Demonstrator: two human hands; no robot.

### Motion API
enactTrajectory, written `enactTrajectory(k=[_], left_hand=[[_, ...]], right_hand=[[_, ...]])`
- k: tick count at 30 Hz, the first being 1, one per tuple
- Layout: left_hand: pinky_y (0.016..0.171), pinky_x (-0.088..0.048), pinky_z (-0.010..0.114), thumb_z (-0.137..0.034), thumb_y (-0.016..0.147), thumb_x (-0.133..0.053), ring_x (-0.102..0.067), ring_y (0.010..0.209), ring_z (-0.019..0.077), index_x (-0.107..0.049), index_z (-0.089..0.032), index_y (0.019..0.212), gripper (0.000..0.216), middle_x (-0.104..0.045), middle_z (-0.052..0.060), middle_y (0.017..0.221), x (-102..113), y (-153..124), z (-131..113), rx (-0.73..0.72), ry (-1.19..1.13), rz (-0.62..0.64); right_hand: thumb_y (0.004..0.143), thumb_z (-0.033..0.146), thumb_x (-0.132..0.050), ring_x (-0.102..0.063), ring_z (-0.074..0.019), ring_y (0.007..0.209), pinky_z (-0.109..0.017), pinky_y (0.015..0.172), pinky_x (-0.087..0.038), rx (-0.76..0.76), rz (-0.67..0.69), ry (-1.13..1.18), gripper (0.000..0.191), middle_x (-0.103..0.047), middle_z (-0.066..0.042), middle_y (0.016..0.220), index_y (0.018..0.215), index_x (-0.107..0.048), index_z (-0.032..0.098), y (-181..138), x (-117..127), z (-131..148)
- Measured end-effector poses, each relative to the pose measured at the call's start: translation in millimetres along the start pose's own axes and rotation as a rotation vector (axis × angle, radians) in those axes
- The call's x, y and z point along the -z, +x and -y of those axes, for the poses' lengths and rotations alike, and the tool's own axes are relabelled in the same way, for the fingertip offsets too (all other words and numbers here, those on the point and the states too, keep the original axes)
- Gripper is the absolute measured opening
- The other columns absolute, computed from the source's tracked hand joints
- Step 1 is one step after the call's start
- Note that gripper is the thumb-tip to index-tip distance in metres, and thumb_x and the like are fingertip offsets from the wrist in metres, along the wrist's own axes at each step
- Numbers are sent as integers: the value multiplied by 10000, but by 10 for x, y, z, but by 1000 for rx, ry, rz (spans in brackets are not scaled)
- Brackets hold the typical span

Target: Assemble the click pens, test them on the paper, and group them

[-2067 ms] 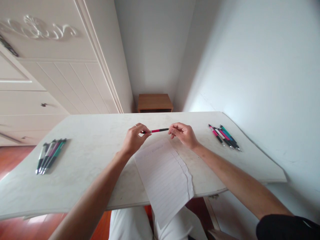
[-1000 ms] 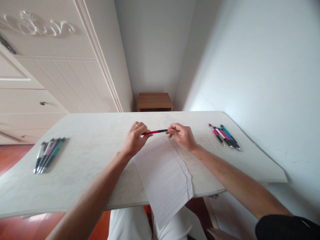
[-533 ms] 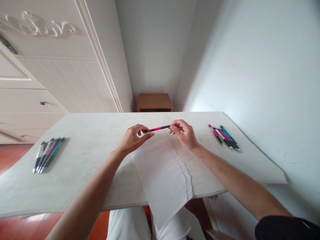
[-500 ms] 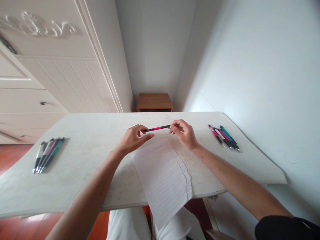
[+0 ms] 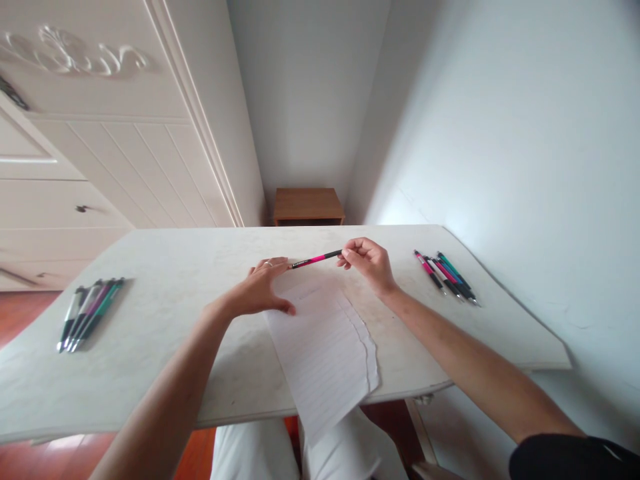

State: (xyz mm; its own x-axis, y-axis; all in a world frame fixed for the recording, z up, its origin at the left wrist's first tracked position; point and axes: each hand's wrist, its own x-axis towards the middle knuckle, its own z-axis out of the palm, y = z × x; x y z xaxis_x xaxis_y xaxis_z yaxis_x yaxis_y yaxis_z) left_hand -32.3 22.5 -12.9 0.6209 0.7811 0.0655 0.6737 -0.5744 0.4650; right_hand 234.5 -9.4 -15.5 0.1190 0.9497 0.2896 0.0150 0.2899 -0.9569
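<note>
Starting with the largest item, we see the table (image 5: 175, 267), which carries the rest of the layout. A lined sheet (image 5: 320, 360) lies near its middle, the lower corner overhanging the near edge. Two sets of pens flank it: the left set (image 5: 90, 317) well apart from the left hand (image 5: 255, 287), the right set (image 5: 447, 279) nearer the right hand (image 5: 367, 263).

We note each hand's state. The right hand pinches the pen (image 5: 317, 259) at its right end, thumb against fingers. The left hand is spread wide, thumb dropped over the sheet and well away from the fingers, so it has no pinch; its fingertips meet or nearly meet the pen's left end, and we cannot tell which.

We find the pen between the hands, beyond the sheet's far edge. Its long axis runs side to side, the right end higher in our view; we cannot tell whether that end is raised or merely farther off. From the left hand, the pen lies to the right; the right hand is the nearer, being in firm contact.
</note>
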Motion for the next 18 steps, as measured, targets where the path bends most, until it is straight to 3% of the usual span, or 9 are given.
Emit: enactTrajectory(k=[4, 8, 15, 18], left_hand=[[1087, -278, 603, -568, 666, -773, -399, 1342, 385, -663, -297, 1227, 633, -530, 120, 1418, -33, 42, 54, 78, 18, -35], [1056, -337, 580, -422, 794, -707, -454, 1300, 363, -728, -337, 1120, 338, -579, 85, 1375, -65, 61, 115, 18, 16, -67], [1041, -345, 573, -218, 854, -607, -469, 1285, 331, -732, -386, 1099, 323, -565, 60, 1396, -110, 55, 78, -13, 46, -84], [1043, -320, 604, -224, 871, -576, -454, 1299, 336, -728, -379, 1106, 321, -563, 69, 1397, -149, 71, 63, -27, 38, -89]], right_hand=[[714, 380, -763, -702, -152, 645, -243, 563, -532, -93, -40, 99, 258, -718, -17, 727, 800, -625, 180, 31, 18, 9], [675, 342, -778, -711, -149, 667, -224, 558, -545, -244, -52, 245, 234, -728, -16, 744, 772, -634, 184, 66, 51, -5], [691, 315, -748, -729, -168, 741, -256, 618, -587, -343, 1, 400, 216, -746, -9, 779, 818, -603, 218, 100, 96, -52], [680, 299, -753, -720, -168, 735, -275, 628, -591, -371, 58, 447, 226, -744, -2, 798, 820, -589, 230, 93, 110, -30]])
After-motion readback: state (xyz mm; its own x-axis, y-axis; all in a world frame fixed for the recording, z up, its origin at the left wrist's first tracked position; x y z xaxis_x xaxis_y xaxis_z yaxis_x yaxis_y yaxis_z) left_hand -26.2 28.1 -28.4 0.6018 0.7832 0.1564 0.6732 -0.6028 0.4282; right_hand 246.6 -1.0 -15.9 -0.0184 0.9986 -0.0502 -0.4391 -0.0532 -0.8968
